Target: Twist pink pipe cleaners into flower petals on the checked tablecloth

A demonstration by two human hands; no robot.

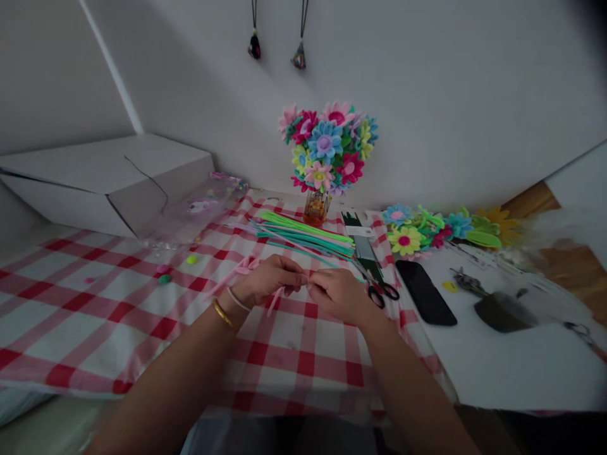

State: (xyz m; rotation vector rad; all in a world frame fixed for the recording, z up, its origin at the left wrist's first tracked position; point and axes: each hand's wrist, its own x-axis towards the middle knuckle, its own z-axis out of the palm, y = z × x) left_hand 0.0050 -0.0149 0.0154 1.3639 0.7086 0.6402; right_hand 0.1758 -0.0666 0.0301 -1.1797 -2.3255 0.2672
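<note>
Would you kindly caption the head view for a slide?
Left hand and right hand pinch a slender pink strand above a red-and-white checked cloth, before a multicoloured fuzzy flower bouquet.

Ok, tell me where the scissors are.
In the head view, the scissors lie right of centre on the checked cloth, between the right hand and the black phone.

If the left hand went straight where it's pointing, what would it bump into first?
Probably the right hand: the left hand points across at it, very close, though whether they touch is hard to see.

Probably keys right of phone
</note>
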